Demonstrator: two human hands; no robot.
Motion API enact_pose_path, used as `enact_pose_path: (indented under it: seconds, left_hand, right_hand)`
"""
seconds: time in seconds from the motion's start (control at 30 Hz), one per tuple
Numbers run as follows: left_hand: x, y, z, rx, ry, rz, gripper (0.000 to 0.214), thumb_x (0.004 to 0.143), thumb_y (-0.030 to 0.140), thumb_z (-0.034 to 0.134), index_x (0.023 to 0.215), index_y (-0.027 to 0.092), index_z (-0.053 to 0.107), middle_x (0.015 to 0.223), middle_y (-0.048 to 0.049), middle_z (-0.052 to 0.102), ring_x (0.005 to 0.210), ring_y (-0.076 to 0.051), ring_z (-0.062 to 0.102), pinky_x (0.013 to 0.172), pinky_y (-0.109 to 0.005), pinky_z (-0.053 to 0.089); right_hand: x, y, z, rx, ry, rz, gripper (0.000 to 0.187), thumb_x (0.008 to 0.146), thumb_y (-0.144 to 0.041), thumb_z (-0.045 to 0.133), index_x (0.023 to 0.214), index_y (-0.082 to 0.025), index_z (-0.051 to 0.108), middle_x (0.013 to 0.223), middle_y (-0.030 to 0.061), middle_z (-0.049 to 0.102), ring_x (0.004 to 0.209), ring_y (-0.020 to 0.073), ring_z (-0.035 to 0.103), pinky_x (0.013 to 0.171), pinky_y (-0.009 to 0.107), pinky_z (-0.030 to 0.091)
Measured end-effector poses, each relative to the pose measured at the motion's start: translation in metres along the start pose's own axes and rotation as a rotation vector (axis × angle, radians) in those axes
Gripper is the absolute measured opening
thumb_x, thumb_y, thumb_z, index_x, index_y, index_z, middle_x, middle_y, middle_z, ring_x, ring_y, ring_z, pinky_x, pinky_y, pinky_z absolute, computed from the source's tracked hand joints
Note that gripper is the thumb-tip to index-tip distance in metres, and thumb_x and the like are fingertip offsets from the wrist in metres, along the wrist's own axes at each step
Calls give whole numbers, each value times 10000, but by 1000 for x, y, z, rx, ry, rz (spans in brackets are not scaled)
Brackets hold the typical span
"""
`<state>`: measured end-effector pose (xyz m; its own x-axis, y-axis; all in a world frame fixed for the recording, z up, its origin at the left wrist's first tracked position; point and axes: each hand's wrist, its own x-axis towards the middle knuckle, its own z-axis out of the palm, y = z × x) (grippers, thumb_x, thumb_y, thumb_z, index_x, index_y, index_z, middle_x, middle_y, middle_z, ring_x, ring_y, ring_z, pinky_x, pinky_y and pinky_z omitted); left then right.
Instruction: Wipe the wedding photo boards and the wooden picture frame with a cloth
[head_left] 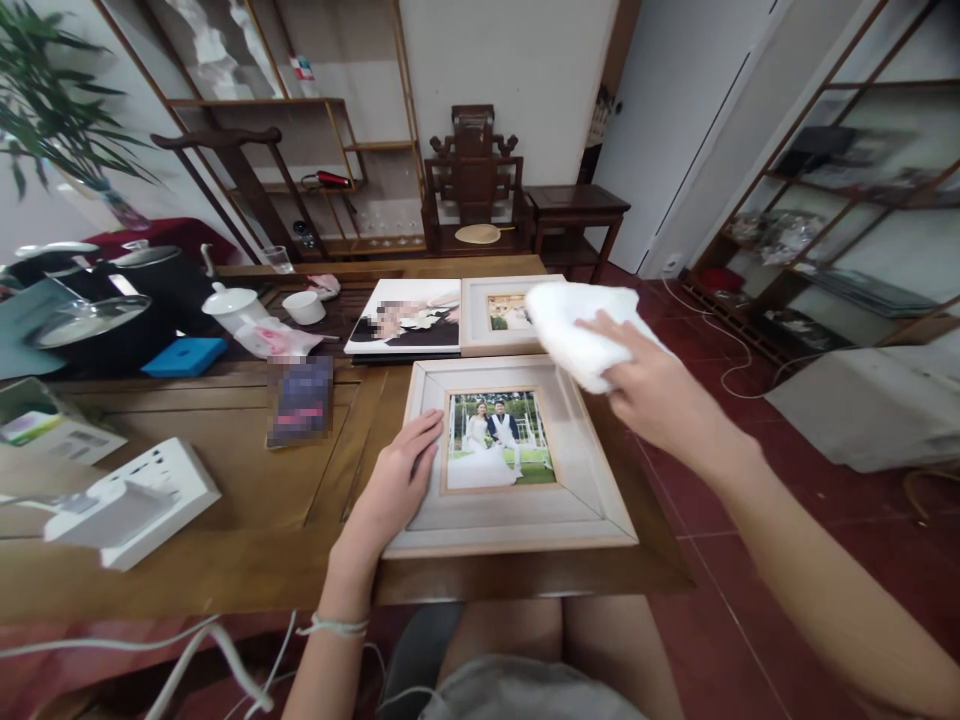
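Observation:
A light wooden picture frame [510, 520] with a wedding photo [499, 440] in its middle lies flat near the table's front edge. My left hand [397, 475] rests on the frame's left side, fingers stretched out flat. Up at the right, my right hand [641, 375] grips a folded white cloth [585, 320], its fingers pressed over the cloth. The cloth is over the frame's far right corner; whether it touches the frame I cannot tell. Just behind lie a second picture frame [474, 315] and a photo album [409, 335], side by side.
On the wooden table [255, 540], left side, are a white power strip [161, 500], a blue box [184, 357], a white teapot [232, 303], a cup [304, 307] and dark pots [97, 330]. Carved wooden chairs [472, 190] and shelves stand beyond. White cables [217, 650] hang below the front edge.

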<state>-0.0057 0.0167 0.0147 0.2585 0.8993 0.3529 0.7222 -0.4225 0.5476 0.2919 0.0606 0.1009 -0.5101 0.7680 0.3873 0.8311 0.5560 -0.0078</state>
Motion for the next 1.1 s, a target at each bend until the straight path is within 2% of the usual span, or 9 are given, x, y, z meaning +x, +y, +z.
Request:
enact_pose_path:
  seconds: [0.13,0.27,0.33,0.43,0.53,0.63,0.77,0.87,1.1]
  left_hand:
    - [0,-1,0,-1,6,2,340,901,229,407,1159,157,616,1292,-108,575,1229,-229,503,1047,-448,400]
    - [0,-1,1,-12,14,-10,341,903,239,406,1163,167,616,1291,-98,578,1227,-232,504,1044,-453,403]
    - [0,0,1,-14,15,-19,344,901,244,410,1168,174,615,1290,-94,579,1224,-234,507,1044,-455,402]
    - [0,1,1,-14,15,-26,346,898,245,418,1175,174,612,1289,-95,580,1226,-236,505,1048,-457,396]
    - [0,0,1,-16,13,-20,343,902,241,411,1167,171,617,1291,-95,578,1234,-235,497,1053,-450,391]
    - [0,-1,2,-5,0,-19,364,911,233,389,1207,154,586,1327,-102,545,1261,-225,466,1072,-434,367]
    - [-2,-3,2,38,0,-26,398,918,218,354,1250,111,544,1438,-126,407,1333,-231,363,1105,-423,307]
    - [-2,-3,1,43,-32,-5,402,918,196,328,1240,107,553,1422,-124,431,1356,-224,317,1114,-417,289]
    - [0,-1,-1,19,-60,2,394,919,184,341,1257,141,539,1386,-99,483,1307,-203,406,1095,-420,332]
  right_hand:
    - [18,-7,47,-6,-199,-189,374,622,-11,510,924,-126,698,1392,115,452,1342,332,279,1093,531,238]
    - [17,-9,67,57,-201,-221,410,672,-44,505,1047,-101,660,1379,147,461,1355,313,255,1102,528,201]
    - [7,-14,59,95,-227,-220,354,694,-42,485,988,-95,676,1303,166,534,1330,296,319,1099,508,220]
    - [-17,-35,29,151,-324,-207,329,674,-33,490,934,-88,684,1251,199,565,1278,303,401,1082,496,267]
    - [-46,-61,-4,196,-489,-190,304,675,-31,484,876,-131,689,1152,170,632,1215,304,475,1046,487,339]
    - [-65,-78,-18,293,-574,-167,357,682,-36,482,949,-172,676,1133,124,652,1203,276,495,1053,448,353]
    - [-67,-79,0,310,-467,-83,275,714,-83,492,927,-137,658,1366,171,468,1338,285,308,1094,478,269]
    - [-55,-70,21,250,-342,-45,190,800,-155,478,898,-124,638,1424,193,380,1382,291,180,1104,513,217]
    - [4,-16,60,116,-129,9,273,824,-163,462,1031,-84,621,1375,213,434,1345,345,264,1074,527,259]
